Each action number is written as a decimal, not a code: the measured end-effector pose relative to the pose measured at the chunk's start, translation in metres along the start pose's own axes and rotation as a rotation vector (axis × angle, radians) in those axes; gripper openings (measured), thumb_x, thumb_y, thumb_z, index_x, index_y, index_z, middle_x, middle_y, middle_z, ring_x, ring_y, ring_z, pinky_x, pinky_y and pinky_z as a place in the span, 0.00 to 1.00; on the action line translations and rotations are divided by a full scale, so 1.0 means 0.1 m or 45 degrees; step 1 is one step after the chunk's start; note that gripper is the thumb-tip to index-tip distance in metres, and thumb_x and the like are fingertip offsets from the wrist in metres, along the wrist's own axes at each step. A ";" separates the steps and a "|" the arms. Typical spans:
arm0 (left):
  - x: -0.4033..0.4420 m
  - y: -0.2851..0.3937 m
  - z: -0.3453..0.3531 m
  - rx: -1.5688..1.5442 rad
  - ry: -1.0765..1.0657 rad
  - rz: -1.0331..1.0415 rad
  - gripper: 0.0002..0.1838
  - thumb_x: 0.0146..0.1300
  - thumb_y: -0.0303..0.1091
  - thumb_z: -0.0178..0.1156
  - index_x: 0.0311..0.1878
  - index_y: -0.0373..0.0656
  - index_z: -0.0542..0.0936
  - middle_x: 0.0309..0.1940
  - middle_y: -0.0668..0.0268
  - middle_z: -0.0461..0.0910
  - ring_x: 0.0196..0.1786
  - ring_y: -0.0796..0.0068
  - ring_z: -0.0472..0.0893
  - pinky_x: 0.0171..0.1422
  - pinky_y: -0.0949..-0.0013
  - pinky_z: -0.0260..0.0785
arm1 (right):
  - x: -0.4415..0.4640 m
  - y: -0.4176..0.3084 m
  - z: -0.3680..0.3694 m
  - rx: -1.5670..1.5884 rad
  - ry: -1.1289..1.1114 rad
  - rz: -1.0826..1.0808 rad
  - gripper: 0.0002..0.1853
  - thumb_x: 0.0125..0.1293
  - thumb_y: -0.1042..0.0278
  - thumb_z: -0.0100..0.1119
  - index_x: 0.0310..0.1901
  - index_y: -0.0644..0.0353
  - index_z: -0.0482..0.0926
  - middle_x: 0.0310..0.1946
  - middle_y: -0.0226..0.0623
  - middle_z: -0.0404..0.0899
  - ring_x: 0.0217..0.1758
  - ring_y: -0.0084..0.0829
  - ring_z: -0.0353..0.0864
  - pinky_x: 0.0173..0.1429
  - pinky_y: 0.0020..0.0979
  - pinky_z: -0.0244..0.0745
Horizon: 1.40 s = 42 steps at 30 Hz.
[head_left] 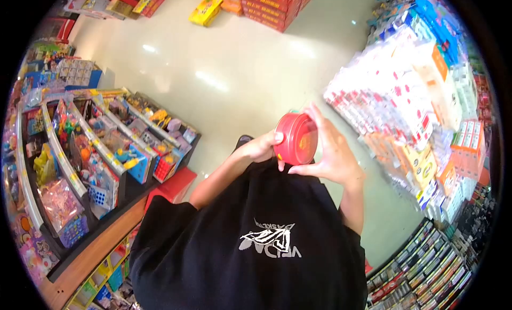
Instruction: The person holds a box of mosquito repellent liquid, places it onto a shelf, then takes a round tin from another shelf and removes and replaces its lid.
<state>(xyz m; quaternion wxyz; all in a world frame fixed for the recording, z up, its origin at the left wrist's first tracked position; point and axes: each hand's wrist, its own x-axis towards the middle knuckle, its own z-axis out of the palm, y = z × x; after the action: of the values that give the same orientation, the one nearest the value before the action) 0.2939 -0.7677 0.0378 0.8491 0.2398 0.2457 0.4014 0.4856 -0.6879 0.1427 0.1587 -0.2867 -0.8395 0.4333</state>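
Note:
A red round container (pixel 289 139) is held up in front of my chest, tilted on its side with its round face turned to the right. My left hand (pixel 261 148) grips it from the left, the thumb pressed on the side wall and other fingers underneath. From the right, my right hand (pixel 336 153) spans the round face, its fingers at the upper rim and its thumb at the lower rim. The palm stands off the face. Markings on the container are too blurred to read.
Tiered shelves (pixel 85 150) of small packaged toys stand at the left. Stacked boxes and packs (pixel 394 102) fill the right side. Red cartons (pixel 266 6) and a yellow pack (pixel 205 11) sit on the shiny floor (pixel 229 70) ahead. Rows of small goods (pixel 426 267) are at lower right.

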 end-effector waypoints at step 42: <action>2.20 2.51 -2.51 -0.091 -0.055 -0.017 0.46 0.57 0.62 0.61 0.69 0.42 0.57 0.51 0.52 0.76 0.44 0.61 0.83 0.32 0.63 0.82 | 3.84 1.91 -1.38 0.171 -0.185 -0.078 0.55 0.46 0.42 0.74 0.70 0.63 0.56 0.57 0.49 0.74 0.61 0.44 0.74 0.67 0.41 0.65</action>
<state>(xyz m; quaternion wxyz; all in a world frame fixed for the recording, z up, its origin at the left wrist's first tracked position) 0.1219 -0.3980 -0.0515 0.8648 0.2164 0.2145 0.3992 0.3204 -0.2745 0.0725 0.1295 -0.2175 -0.8262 0.5033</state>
